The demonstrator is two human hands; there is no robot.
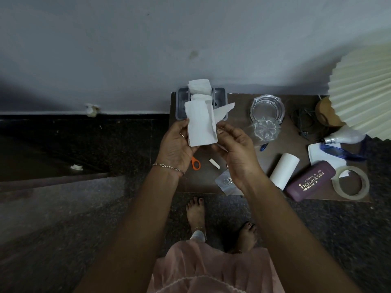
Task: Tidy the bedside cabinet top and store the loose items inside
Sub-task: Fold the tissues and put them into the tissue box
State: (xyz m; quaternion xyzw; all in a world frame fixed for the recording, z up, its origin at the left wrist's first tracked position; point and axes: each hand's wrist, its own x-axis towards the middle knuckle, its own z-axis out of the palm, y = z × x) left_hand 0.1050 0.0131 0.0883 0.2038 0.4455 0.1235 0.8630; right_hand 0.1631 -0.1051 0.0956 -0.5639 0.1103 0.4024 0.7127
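Observation:
I hold a bunch of white paper tissues [201, 121] above the left end of the brown cabinet top [296, 132]. My left hand [175, 149] grips the tissues at their left edge. My right hand [234, 153] pinches their right edge with thumb and fingertips. A grey plastic organiser tray [220, 96] stands behind the tissues against the wall, partly hidden by them. Loose items lie on the top: orange-handled scissors [195, 163], a small white stick [214, 162], a white paper roll [284, 171], a purple spectacle case [311, 180] and a tape ring [351, 182].
A glass ashtray [267, 108] and a cut-glass piece [267, 129] sit mid-top. At the right stand a pleated cream lampshade [364, 87], a bulb [342, 137], blue glasses [338, 152] on white paper and a dark cable [300, 119]. A clear packet [227, 182] lies at the front edge. Dark stone floor lies to the left.

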